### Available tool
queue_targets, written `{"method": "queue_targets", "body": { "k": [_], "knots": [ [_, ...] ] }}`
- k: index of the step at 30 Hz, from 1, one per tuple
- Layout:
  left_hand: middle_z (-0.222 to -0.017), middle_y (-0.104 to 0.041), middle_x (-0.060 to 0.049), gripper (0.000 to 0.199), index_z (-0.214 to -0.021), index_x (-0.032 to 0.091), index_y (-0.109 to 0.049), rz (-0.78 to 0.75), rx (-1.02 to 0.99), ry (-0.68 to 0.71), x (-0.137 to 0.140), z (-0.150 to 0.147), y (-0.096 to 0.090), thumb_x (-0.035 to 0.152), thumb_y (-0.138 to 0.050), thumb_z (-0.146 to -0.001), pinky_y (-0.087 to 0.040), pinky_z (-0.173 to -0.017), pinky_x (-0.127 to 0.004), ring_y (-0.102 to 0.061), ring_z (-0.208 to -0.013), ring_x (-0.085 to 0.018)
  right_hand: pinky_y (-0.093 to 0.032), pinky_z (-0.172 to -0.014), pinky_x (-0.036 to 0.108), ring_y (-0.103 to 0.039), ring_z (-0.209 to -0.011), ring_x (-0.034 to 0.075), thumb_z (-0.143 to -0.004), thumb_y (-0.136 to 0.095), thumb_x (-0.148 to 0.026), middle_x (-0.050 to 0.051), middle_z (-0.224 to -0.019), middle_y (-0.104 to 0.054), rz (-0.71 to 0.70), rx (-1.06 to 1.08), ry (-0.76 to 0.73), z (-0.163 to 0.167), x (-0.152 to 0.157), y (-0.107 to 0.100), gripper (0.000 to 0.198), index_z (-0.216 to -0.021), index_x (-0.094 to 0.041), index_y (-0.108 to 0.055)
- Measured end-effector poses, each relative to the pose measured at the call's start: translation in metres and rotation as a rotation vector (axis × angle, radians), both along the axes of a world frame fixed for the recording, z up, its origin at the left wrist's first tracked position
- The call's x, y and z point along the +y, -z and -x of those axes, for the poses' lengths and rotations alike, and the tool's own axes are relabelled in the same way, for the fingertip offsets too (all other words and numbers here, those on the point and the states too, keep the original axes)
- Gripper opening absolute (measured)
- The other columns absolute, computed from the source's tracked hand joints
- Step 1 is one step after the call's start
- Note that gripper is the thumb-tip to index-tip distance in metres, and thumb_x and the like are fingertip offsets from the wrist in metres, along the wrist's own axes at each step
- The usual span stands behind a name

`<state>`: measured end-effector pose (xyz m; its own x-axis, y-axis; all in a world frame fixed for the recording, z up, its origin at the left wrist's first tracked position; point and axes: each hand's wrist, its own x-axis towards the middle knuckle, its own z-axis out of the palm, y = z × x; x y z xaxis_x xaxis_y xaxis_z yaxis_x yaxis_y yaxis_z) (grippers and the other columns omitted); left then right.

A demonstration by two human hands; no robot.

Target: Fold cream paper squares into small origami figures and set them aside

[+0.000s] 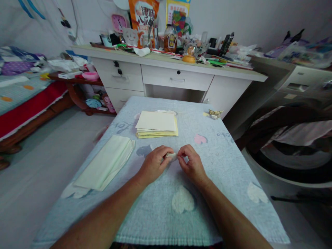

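Above the middle of the cloth-covered table (220, 211), my left hand (155, 162) grips a small, pale folded piece of paper (172, 157). Thumb and fingertips of my right hand (190, 162) pinch the paper's right end. Much of the paper is hidden behind my fingers, so its full shape does not show. Just beyond my hands lies a stack of cream and yellow paper sheets (157, 121). To the left of my left hand rests a pile of long, pale green folded paper (106, 162).
A small folded paper piece with a yellow-and-black pattern (215, 113) sits at the table's far right corner. Behind stands a white desk (178, 77) crowded with jars, packets and a pink clock (119, 22). A front-loading washing machine (293, 103) is at the right, a bed (26, 90) at the left.
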<state>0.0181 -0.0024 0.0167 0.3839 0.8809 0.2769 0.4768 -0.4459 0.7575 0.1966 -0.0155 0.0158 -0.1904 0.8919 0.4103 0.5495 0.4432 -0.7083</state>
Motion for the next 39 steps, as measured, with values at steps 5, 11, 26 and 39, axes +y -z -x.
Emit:
{"method": "queue_targets", "body": {
  "k": [5,11,26,39],
  "knots": [
    [-0.090,-0.063,-0.002,0.010,-0.097,0.021,-0.058,-0.096,0.074,0.006,-0.0019,-0.0008,-0.0002,0.020,-0.053,-0.088,-0.044,-0.078,-0.027,-0.058,-0.086,-0.016,-0.042,-0.077,0.028,-0.052,-0.085,0.017,-0.082,-0.050,-0.011,0.003,-0.085,-0.054,-0.038,-0.089,0.006,-0.0019,0.0015,0.0038,0.010,-0.082,-0.020,-0.054],
    [-0.094,-0.065,-0.002,0.017,-0.103,0.021,-0.059,-0.104,0.079,-0.041,-0.0026,0.0000,0.0020,0.018,-0.055,-0.087,-0.046,-0.078,-0.027,-0.059,-0.086,-0.016,-0.042,-0.079,0.028,-0.052,-0.088,0.018,-0.083,-0.051,-0.010,0.004,-0.087,-0.055,-0.039,-0.149,0.002,-0.0030,0.0015,0.0045,0.011,-0.084,-0.020,-0.056],
    [-0.083,-0.065,-0.001,0.007,-0.092,0.020,-0.062,-0.224,0.082,-0.029,-0.0026,0.0006,0.0003,0.018,-0.059,-0.087,-0.043,-0.074,-0.028,-0.058,-0.081,-0.016,-0.041,-0.073,0.029,-0.050,-0.082,0.017,-0.080,-0.051,-0.006,0.003,-0.084,-0.053,-0.025,-0.113,-0.075,-0.0034,0.0040,0.0069,0.013,-0.081,-0.019,-0.052],
    [-0.082,-0.060,0.000,0.005,-0.091,0.020,-0.060,-0.186,0.009,-0.031,-0.0040,0.0021,-0.0016,0.020,-0.057,-0.088,-0.041,-0.073,-0.026,-0.055,-0.079,-0.014,-0.040,-0.065,0.023,-0.051,-0.071,0.011,-0.084,-0.059,-0.012,0.000,-0.078,-0.052,0.058,0.078,-0.135,-0.0032,0.0016,0.0011,0.008,-0.085,-0.019,-0.062]
  ]
}}
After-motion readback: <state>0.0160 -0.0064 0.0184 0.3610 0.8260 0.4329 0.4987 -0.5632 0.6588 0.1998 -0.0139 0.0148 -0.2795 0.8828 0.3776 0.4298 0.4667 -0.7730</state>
